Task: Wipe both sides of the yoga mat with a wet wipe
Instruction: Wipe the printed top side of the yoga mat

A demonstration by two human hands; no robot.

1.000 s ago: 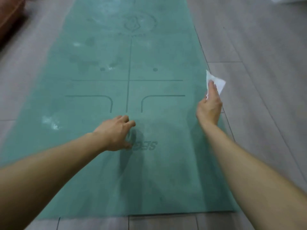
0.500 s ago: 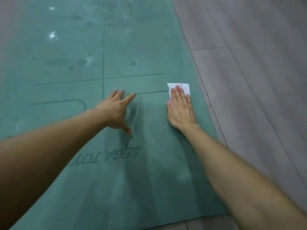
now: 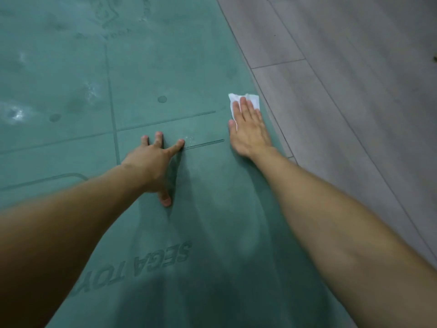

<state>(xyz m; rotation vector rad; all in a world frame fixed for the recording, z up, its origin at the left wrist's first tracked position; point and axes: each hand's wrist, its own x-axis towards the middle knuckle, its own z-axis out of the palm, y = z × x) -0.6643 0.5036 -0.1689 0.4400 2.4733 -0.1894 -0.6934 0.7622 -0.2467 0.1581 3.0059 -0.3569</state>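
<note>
Wet wipe (image 3: 253, 100) flat under right hand (image 3: 248, 131) fingers (image 3: 244, 107), on yoga mat (image 3: 189, 67).

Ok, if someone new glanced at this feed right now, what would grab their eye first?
Probably the white wet wipe, bright against the green yoga mat, pressed flat under the right hand near the mat's right edge. Next, the left hand, fingers spread and planted on the mat's middle by the printed lines. After that, the shiny patches at the left of the mat and the grey plank floor to its right.
</note>
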